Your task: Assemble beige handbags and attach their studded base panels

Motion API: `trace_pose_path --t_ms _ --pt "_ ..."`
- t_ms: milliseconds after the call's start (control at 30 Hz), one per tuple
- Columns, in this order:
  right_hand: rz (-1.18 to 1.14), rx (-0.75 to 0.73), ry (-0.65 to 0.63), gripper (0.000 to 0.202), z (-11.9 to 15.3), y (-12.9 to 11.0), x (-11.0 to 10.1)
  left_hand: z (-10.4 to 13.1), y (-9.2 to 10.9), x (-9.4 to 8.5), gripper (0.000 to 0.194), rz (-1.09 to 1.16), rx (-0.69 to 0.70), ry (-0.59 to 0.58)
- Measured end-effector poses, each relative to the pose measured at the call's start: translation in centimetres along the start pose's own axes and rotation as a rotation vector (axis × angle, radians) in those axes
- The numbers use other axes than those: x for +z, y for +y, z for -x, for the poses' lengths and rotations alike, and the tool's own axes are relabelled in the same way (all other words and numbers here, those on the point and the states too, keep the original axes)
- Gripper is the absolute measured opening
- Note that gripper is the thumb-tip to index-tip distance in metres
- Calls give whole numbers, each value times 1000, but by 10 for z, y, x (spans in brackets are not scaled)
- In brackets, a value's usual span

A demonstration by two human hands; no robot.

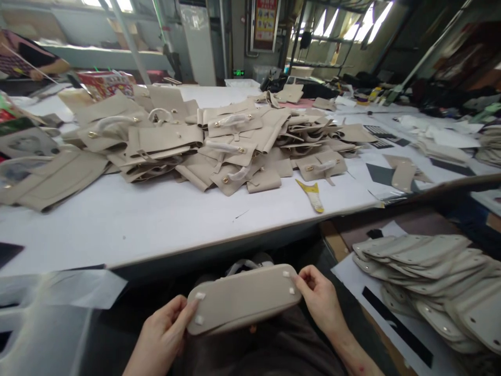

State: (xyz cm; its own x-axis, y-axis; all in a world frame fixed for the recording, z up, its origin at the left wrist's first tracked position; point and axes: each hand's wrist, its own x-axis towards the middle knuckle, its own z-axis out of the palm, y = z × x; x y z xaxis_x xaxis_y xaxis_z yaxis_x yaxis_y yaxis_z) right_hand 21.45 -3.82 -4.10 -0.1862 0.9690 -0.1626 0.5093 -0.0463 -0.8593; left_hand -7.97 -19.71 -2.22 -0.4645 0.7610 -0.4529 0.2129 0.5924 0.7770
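Observation:
An oblong beige bag base panel (242, 295) with rounded ends is held over my lap, its broad face turned up towards me. Small white patches sit near its two ends. My left hand (162, 329) pinches the left end, thumb on the face and fingers behind. The right end is gripped by my right hand (321, 297), with thumb and fingertips at the edge. Just behind the panel shows a curved, pale handle-like piece (245, 266); whether it is joined to the panel is hidden.
Beige bag pieces with wrapped handles (230, 141) are heaped across the white table (156, 224). A yellow-and-white tool (312, 196) lies near its edge. Stacked beige panels (426, 277) stand at my right, a translucent plastic sheet (58, 308) at left. Another person (31, 57) is at far left.

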Motion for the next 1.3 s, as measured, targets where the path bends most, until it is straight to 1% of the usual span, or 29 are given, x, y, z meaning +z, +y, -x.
trace_pose_path --t_ms 167,233,300,433,500,700,900,967,1067,1200,1300 --pt "-3 69 58 37 -1 -3 6 -7 -14 2 62 91 -79 -70" --pt "2 75 69 37 -1 -2 6 -7 -19 2 60 96 -77 -69" --pt "18 70 58 37 -2 -1 5 -6 -20 2 58 55 -46 -59" --pt "69 71 43 41 -3 6 4 -1 -13 1 53 -70 71 29" --pt "100 92 42 44 -5 11 4 0 -8 0 50 -123 111 55" --pt "150 148 39 54 -12 22 5 1 0 -3 46 -81 90 58" --pt "149 162 36 56 -14 33 5 1 -4 -3 43 -41 82 26" --pt "154 175 26 55 -15 32 5 -2 -6 -3 43 -3 68 7" --pt "142 202 24 56 -17 25 5 -3 -7 -4 45 36 55 -11" --pt "148 240 30 59 -17 13 4 -1 -3 -6 46 -26 72 -15" --pt "158 248 32 58 -17 11 3 0 -1 -7 46 -60 75 -8"
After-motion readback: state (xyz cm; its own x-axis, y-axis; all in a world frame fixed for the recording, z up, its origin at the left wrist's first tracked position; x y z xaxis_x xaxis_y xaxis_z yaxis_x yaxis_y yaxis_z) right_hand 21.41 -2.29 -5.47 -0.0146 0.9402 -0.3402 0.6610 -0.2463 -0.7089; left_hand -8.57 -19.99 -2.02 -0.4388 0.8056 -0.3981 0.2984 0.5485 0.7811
